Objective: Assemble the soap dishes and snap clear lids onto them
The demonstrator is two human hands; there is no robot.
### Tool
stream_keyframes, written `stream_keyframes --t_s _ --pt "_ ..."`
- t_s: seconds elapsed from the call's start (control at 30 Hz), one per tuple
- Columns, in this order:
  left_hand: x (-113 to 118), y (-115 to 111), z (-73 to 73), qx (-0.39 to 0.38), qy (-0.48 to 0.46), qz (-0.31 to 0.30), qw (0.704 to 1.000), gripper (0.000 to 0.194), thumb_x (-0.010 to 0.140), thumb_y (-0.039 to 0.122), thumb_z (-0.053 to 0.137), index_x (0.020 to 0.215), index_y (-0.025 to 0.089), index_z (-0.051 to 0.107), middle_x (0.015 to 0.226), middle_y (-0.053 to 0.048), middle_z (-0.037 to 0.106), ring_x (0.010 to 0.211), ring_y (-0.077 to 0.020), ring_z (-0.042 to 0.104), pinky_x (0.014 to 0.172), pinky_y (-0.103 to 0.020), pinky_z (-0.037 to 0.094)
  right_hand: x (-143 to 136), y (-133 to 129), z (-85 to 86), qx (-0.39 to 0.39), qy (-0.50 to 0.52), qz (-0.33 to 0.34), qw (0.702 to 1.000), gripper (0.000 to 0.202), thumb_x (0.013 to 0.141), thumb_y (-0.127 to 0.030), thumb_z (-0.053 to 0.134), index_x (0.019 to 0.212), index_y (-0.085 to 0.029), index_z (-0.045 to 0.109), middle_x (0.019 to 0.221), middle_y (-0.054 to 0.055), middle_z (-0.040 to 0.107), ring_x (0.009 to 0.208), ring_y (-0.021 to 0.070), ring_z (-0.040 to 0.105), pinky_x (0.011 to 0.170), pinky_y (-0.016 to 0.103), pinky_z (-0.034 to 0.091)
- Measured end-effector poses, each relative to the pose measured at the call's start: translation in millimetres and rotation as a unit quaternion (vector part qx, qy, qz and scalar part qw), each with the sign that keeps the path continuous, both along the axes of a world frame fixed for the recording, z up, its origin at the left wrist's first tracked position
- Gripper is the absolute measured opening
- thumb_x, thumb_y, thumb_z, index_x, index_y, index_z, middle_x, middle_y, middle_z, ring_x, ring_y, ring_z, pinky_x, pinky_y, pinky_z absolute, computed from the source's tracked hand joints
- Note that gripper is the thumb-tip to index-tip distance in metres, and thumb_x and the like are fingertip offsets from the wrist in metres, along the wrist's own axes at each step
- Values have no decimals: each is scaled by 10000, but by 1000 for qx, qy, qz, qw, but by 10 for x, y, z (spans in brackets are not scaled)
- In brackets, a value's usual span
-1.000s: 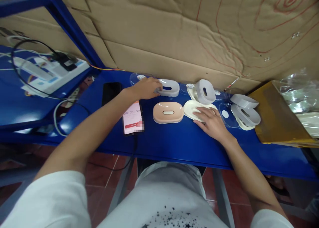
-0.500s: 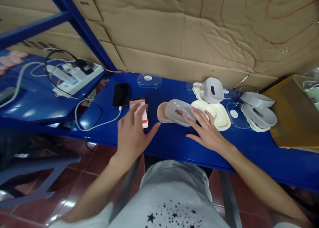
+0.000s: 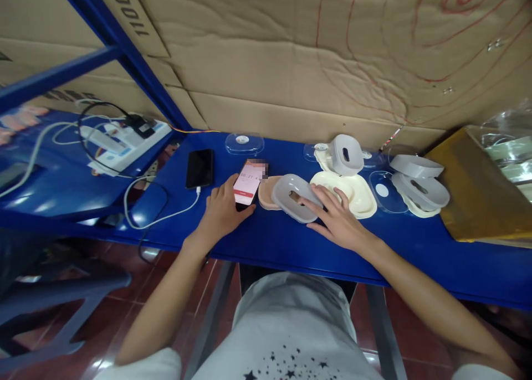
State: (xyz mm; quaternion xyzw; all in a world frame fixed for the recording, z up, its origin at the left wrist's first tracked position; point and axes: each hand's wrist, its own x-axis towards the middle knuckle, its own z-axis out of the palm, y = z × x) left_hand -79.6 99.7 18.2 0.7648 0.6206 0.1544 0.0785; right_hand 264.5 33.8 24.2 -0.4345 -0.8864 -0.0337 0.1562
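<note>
My left hand (image 3: 221, 212) is closed round the lower left part of a phone (image 3: 248, 185) with a lit pink and white screen, tilted on the blue table. My right hand (image 3: 338, 216) has its fingers apart, with fingertips touching the right edge of a grey oval dish (image 3: 294, 198) with a slot in its middle. That dish overlaps a peach-coloured piece (image 3: 267, 193). Cream trays (image 3: 366, 196) lie beside and partly behind my right hand. A grey slotted container (image 3: 347, 154) stands behind them.
A dark phone (image 3: 199, 168) with a white cable lies at left, near a power strip (image 3: 133, 150). Clear lids (image 3: 244, 144) lie along the back. More grey pieces (image 3: 421, 190) and a taped box (image 3: 465, 197) are at right. Another person's fingers (image 3: 25, 119) show far left.
My left hand has come down from over the lit phone and taken hold of it; the phone is now turned and further right. The grey dish has tilted round slightly under my right fingers.
</note>
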Motion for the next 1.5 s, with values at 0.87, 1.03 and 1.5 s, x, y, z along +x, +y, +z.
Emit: stream_keyframes --t_s 0.87,1.03,1.5 --pt "494 222 278 86 9 -530 843 296 1071 291 680 1361 229 670 1408 -95 727 1327 -270 643 1017 -398 466 452 210 111 -5 140 -98 985 449 1037 -376 732 1461 -270 625 1670 159 525 1602 386 459 1290 625 447" --pt "460 242 333 74 -26 -538 840 145 1066 243 651 1196 209 704 1313 -60 758 1291 -241 645 1004 -378 464 517 233 109 -2 94 -84 992 644 1033 -252 719 1632 -334 495 1752 132 435 1633 417 398 1283 700 404" --pt "460 196 348 137 18 -534 834 167 1104 280 623 1206 239 749 1250 -37 756 1197 -214 661 924 -374 542 546 199 71 29 90 -110 989 750 992 -232 763 1663 -415 482 1616 96 607 1415 398 648 1132 610 553"
